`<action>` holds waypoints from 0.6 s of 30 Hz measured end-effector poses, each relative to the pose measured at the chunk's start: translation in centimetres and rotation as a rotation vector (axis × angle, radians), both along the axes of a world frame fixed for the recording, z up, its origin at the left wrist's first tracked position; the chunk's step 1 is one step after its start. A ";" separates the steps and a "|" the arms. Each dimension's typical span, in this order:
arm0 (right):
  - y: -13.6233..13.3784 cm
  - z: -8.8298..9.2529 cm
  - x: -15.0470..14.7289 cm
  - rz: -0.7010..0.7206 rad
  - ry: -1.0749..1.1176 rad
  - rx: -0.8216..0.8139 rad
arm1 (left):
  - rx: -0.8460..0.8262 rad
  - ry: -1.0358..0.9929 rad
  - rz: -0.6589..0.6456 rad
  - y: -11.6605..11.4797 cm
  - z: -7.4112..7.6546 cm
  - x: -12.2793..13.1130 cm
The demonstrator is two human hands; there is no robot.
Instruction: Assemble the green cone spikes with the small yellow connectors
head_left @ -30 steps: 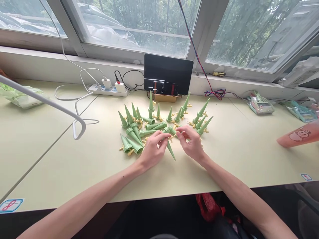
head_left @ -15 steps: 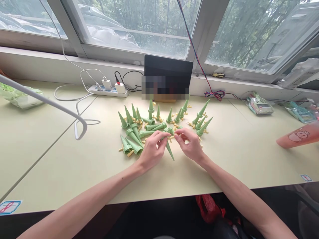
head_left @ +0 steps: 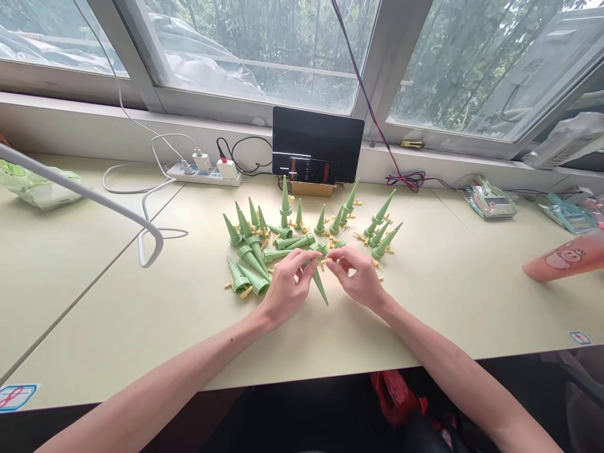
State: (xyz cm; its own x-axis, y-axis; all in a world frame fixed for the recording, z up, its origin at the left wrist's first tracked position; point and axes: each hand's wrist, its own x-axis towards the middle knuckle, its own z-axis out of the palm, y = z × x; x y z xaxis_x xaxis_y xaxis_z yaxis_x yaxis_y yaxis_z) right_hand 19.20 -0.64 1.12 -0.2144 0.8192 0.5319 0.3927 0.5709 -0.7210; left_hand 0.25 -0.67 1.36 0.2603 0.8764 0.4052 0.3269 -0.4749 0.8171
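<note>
I see the left hand (head_left: 287, 286) closed around a green cone (head_left: 320, 285), thumb and fingers clamped on its wide upper part. The right hand (head_left: 361, 277) meets it there, fingertips pinched at the same end, where a small tan fitting (head_left: 325, 258) shows. The cone is smooth pale-green plastic and tapers to a sharp tip that points down toward me (whether it touches the table (head_left: 425, 302) I cannot tell). It sits between both hands, at the near edge of a heap (head_left: 255, 251) of like cones, some upright and some lying flat. Behind the heap a phone (head_left: 312, 170) leans on a dark tablet (head_left: 317, 141). A power strip (head_left: 202, 173) lies to the left.
</note>
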 end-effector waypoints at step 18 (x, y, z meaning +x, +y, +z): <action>0.1 -0.2 0.1 0.029 -0.039 -0.007 | 0.020 0.002 -0.001 0.0 0.0 -0.1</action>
State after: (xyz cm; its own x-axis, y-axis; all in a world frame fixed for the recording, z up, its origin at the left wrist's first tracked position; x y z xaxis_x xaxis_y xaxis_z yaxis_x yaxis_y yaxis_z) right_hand 19.31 -0.57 0.95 -0.2586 0.8163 0.5165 0.4043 0.5770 -0.7097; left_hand 0.15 -0.66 1.41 0.2623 0.8678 0.4221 0.3277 -0.4915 0.8069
